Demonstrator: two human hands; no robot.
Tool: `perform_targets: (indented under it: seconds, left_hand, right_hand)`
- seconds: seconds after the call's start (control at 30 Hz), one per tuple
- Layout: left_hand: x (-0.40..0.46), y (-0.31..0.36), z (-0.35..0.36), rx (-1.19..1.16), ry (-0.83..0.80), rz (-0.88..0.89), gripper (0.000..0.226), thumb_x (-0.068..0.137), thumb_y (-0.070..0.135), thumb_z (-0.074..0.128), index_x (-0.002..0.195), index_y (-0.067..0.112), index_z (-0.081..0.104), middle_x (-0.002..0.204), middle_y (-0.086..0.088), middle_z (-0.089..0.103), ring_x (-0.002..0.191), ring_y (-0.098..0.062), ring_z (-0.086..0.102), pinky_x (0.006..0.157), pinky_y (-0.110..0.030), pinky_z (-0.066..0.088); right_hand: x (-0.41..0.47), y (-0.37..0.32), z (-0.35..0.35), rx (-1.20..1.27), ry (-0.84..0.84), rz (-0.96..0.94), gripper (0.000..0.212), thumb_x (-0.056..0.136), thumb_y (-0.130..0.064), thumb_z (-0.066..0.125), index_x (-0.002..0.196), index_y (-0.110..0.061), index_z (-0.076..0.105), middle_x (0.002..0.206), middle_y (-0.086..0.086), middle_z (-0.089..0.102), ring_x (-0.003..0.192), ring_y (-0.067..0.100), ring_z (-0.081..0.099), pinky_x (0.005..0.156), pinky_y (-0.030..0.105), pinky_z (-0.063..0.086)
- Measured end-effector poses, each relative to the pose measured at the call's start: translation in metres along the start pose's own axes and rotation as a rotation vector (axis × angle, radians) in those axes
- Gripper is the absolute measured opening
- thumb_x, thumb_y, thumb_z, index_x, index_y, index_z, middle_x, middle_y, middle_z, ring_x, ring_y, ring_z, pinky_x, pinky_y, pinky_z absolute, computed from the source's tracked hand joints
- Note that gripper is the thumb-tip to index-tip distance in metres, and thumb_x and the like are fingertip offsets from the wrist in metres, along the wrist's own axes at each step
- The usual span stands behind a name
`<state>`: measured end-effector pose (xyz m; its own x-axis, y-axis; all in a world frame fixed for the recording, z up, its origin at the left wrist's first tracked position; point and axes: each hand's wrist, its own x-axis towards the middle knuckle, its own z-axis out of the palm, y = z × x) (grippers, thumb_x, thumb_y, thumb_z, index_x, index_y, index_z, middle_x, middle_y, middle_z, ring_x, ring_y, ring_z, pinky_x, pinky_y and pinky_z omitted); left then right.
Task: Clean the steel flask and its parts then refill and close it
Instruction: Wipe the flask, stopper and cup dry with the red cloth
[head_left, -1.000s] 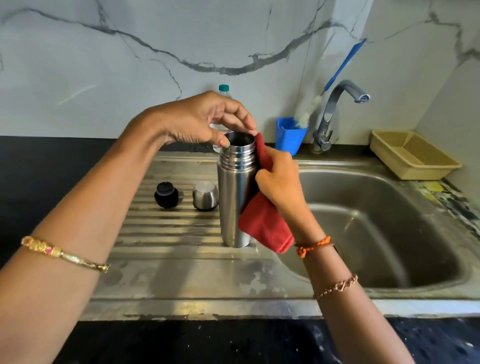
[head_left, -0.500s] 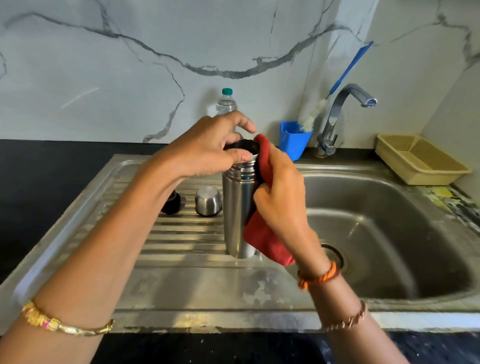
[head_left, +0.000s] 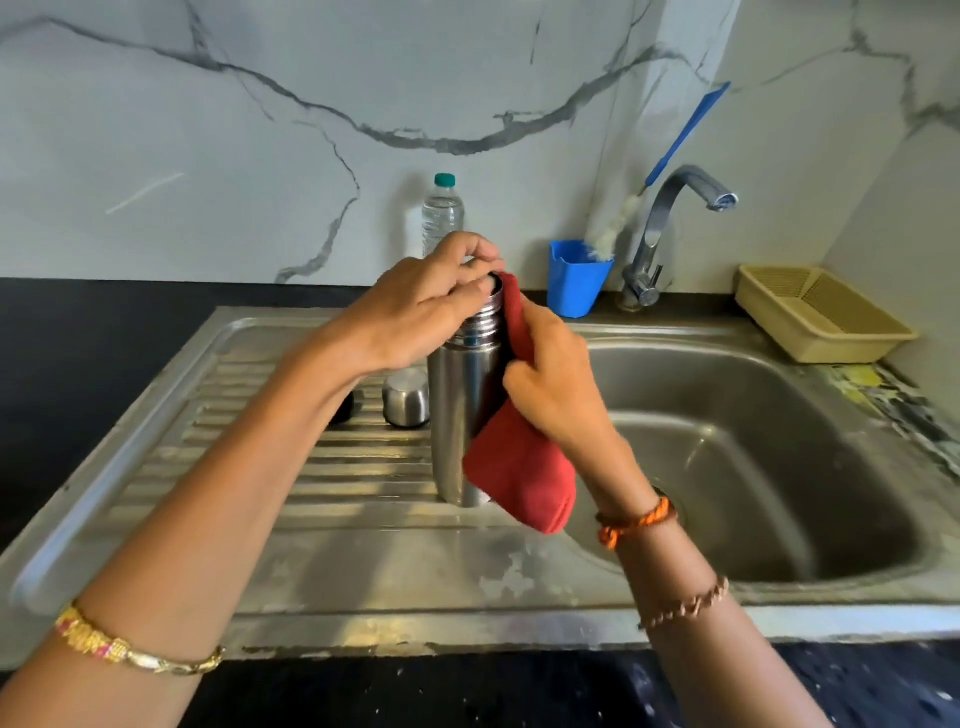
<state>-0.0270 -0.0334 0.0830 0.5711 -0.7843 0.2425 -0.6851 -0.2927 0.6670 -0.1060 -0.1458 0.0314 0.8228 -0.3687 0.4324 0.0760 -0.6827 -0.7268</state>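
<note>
Two hands are held at a tall cylindrical steel flask (head_left: 462, 410), which is stood upright on the ribbed steel draining board (head_left: 332, 467), long axis vertical, open mouth pointed up. Its threaded neck is pinched by the left hand (head_left: 415, 306). A red cloth (head_left: 519, 478) is gripped against its side by the right hand (head_left: 556, 395).

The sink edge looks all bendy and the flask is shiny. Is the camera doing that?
Head view: yes, the wide-angle lens bows the sink front edge and the drainboard ribs. The steel flask shows bright streaks of reflected light, and the left hand hides part of its mouth. The red cloth in the right hand is matte, with no glare. The far plastic bottle looks slightly soft.
</note>
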Motion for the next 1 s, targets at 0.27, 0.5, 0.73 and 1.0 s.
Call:
perform_targets:
  seconds: [0.27,0.5,0.73,1.0]
  left_hand:
    - [0.006,-0.013,0.031,-0.120,0.371,0.000,0.065,0.072,0.037,0.075,0.126,0.016,0.045,0.119,0.008,0.052,0.107,-0.003,0.050,0.094,-0.021,0.039]
    - [0.009,-0.011,0.032,-0.338,0.578,-0.077,0.044,0.062,0.024,0.084,0.101,0.016,0.065,0.097,0.006,0.066,0.088,-0.002,0.061,0.078,-0.010,0.048]
    - [0.012,0.012,-0.007,-0.669,0.956,0.096,0.030,0.064,0.011,0.082,0.084,0.019,0.061,0.087,-0.001,0.068,0.079,-0.010,0.066,0.074,-0.026,0.054]
    - [0.010,0.020,0.022,-0.827,1.001,0.201,0.032,0.067,0.002,0.079,0.077,0.015,0.052,0.064,0.005,0.069,0.065,-0.010,0.066,0.064,-0.028,0.054]
  right_hand:
    - [0.016,0.053,-0.023,0.499,-0.054,0.553,0.039,0.061,0.022,0.033,0.066,-0.007,0.057,0.045,0.001,0.050,0.053,0.018,0.045,0.051,0.023,0.031]
    - [-0.023,0.100,-0.014,1.026,0.274,1.026,0.018,0.079,0.007,0.046,0.081,-0.007,0.057,0.060,0.011,0.061,0.058,0.024,0.059,0.060,0.033,0.052]
    - [-0.041,0.089,-0.027,1.307,0.334,0.985,0.036,0.094,-0.014,0.046,0.127,-0.001,0.051,0.106,0.021,0.065,0.097,0.031,0.063,0.091,0.040,0.044]
    - [-0.040,0.072,0.002,1.526,0.255,0.907,0.057,0.087,-0.057,0.043,0.108,-0.011,0.069,0.112,0.024,0.065,0.101,0.038,0.062,0.086,0.052,0.051]
